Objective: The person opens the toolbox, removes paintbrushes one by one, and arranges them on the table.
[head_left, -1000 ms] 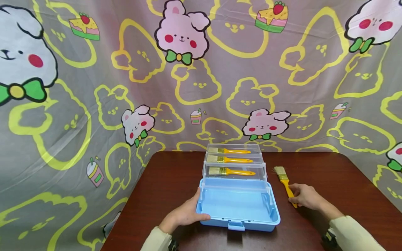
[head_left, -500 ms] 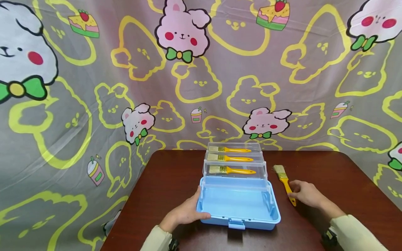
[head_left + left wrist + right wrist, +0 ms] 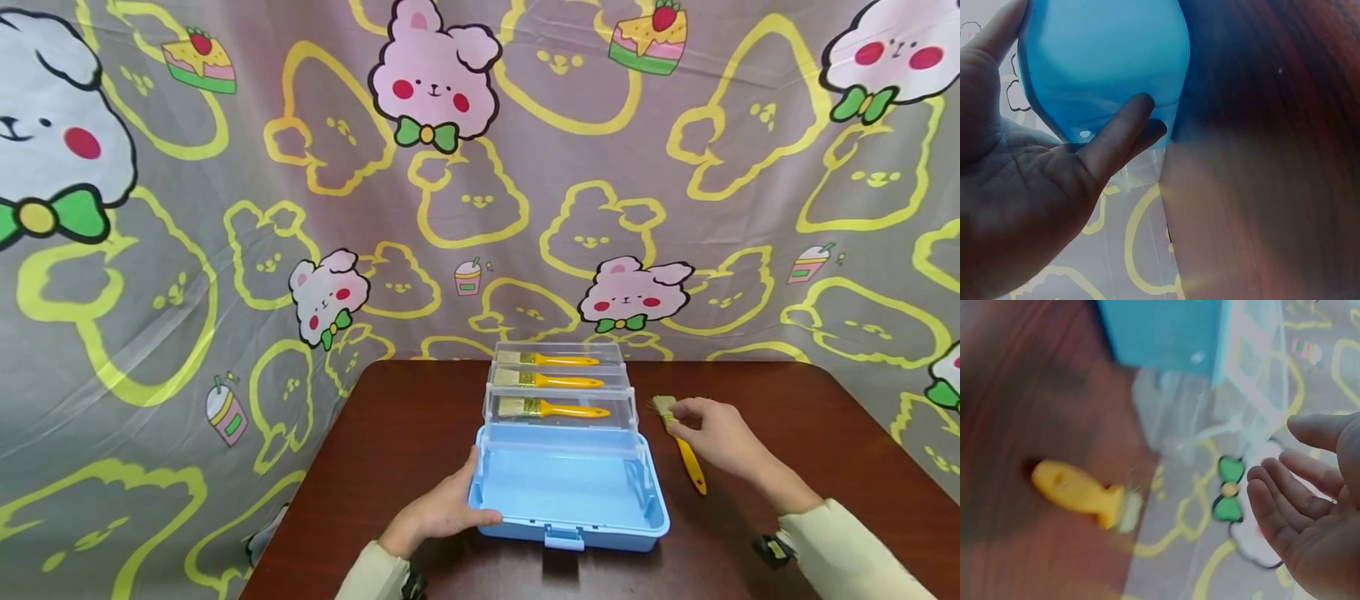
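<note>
A light blue plastic toolbox (image 3: 562, 492) stands with its clear tiered trays (image 3: 621, 423) raised at the back. My left hand (image 3: 447, 505) rests against its left front corner, thumb on the front rim and fingers along the side wall. In the left wrist view, its fingers (image 3: 1119, 137) lie fairly straight against the blue wall. Right of the box lies a paintbrush (image 3: 687, 462) with a yellow handle and pale bristles. Over its metal band hovers my right hand (image 3: 720, 433); the right wrist view shows relaxed, spread fingers (image 3: 1272, 512) apart from the brush (image 3: 1072, 487).
Three more yellow-handled brushes, a back one (image 3: 566, 361), a middle one (image 3: 570, 382) and a front one (image 3: 573, 412), lie in the clear trays. A latch (image 3: 564, 538) hangs at the box front. The brown table (image 3: 810, 417) ends at a patterned curtain (image 3: 480, 225).
My right hand has let go of the brush handle and moved up and away toward the bristle end. The brush stays on the table in about the same place. My left hand has not moved.
</note>
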Demonstrator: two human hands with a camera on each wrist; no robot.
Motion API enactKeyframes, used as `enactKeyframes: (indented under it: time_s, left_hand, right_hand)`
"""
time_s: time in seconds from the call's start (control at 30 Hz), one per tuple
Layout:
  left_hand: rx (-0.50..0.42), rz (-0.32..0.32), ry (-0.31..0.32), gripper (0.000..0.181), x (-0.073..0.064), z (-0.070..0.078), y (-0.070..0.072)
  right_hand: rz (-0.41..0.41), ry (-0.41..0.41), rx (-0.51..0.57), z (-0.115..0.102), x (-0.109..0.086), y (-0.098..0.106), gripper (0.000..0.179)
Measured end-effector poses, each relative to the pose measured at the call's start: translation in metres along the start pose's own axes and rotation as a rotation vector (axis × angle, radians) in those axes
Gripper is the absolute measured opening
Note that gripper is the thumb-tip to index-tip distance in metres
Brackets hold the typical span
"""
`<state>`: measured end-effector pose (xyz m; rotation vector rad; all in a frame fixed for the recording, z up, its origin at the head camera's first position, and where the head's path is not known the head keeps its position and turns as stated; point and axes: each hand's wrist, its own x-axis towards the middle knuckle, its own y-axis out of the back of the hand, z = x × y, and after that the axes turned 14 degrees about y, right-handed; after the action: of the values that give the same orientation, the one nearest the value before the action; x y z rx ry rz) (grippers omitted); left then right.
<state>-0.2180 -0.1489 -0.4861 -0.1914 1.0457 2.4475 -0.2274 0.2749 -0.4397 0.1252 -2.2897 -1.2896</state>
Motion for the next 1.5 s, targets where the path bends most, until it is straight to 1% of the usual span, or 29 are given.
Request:
enactKeyframes:
  time_s: [0.2, 0.47, 0.57, 0.7, 0.93, 1.07, 1.2, 1.27, 1.5]
  left_hand:
    - [-0.002, -0.001, 0.021, 0.113, 0.000, -0.002, -0.001]
    - [-0.025, -0.008, 0.049, 0.113, 0.000, -0.005, -0.003]
    - [-0.024, -0.001, 0.048, 0.113, 0.000, -0.006, -0.004]
    - [-0.016, 0.005, 0.041, 0.114, -0.001, -0.006, -0.004]
    - [0.005, 0.006, 0.000, 0.114, -0.002, -0.005, -0.003]
    - [0.003, 0.000, 0.001, 0.113, -0.002, -0.003, -0.001]
    - [-0.006, -0.002, -0.016, 0.114, -0.001, -0.002, 0.000]
    - [-0.009, -0.003, -0.022, 0.114, -0.001, -0.002, 0.000]
    - [-0.002, 0.003, 0.010, 0.114, 0.000, -0.002, -0.001]
  right_hand:
    - [0.003, 0.082, 0.018, -0.025, 0.016, -0.004, 0.030]
    - [-0.030, 0.160, 0.022, -0.044, 0.033, -0.017, 0.028]
    - [-0.058, 0.191, 0.021, -0.046, 0.038, -0.024, 0.028]
    - [-0.092, 0.199, 0.003, -0.045, 0.046, -0.034, 0.027]
    - [-0.153, 0.265, -0.023, -0.043, 0.057, -0.048, 0.030]
    - [-0.165, 0.282, -0.042, -0.045, 0.059, -0.051, 0.033]
    - [-0.164, 0.314, -0.078, -0.045, 0.062, -0.055, 0.034]
    - [-0.172, 0.316, -0.091, -0.045, 0.063, -0.057, 0.034]
    - [-0.213, 0.307, -0.105, -0.047, 0.063, -0.059, 0.035]
